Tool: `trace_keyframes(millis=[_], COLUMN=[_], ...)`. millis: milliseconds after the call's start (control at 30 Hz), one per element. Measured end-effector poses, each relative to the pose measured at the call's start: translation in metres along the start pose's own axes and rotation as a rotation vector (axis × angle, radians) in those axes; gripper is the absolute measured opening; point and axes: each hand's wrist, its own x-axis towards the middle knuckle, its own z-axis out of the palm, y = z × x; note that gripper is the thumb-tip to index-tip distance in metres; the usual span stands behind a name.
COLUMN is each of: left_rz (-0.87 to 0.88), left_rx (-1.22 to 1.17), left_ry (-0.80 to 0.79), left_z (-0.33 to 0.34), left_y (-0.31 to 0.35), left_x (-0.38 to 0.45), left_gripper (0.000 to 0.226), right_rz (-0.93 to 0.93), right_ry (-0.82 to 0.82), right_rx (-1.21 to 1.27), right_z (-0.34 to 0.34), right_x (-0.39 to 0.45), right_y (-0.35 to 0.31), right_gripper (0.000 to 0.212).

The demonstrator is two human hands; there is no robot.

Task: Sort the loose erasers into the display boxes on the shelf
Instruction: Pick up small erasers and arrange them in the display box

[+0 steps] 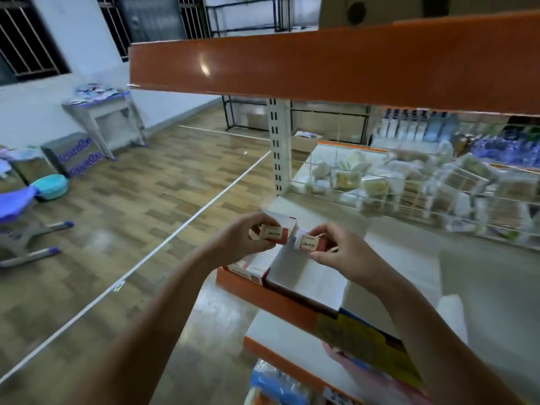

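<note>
Right now your fingers are busy with two little erasers, one in each hand. Your left hand has its fingers curled round one eraser, pinching it by its ends, and you can read "2B" on its pale sleeve. Your right hand pinches a second eraser the same way, with the thumb below and the fingers on top. The two erasers are close together but do not touch. Just under your left hand, a little toward 12 o'clock, sits a red and white display box, and its open top looks ready to take an eraser. Toward 6 o'clock from your hands lies another flat white box, close to the front edge of the shelf. A smaller red and white box lies at 7 o'clock, right beside it. Farther out, at 2 o'clock, a wire basket holds many small clear packets, too blurry to name. I think you are in the middle of the sorting step: erasers picked up, not yet put away. Next, each eraser has to go down into a box, lying flat and lined up with the box walls. I cannot see inside the boxes, so look first for which one matches. Lower slowly, then let go.
</note>
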Motion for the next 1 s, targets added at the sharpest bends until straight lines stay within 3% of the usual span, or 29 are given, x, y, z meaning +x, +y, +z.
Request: trace_keyframes(millis=[500, 733, 1000], left_rz=[-0.174, -0.093, 0.000], left_rx=[-0.018, -0.065, -0.070], left_ry=[-0.068, -0.201, -0.312], left_z=[-0.035, -0.040, -0.045], left_y=[-0.088, -0.113, -0.133], left_x=[0.027, 0.037, 0.045], left_gripper=[0.040, 0.031, 0.030], right_rz=[0.018, 0.025, 0.183], right_ry=[-0.173, -0.265, -0.208], right_rx=[-0.253, -0.400, -0.390], right_z=[0.056, 0.086, 0.111], right_x=[0.080, 0.094, 0.097], right_y=[-0.020, -0.035, -0.041], right_gripper=[0.023, 0.021, 0.016])
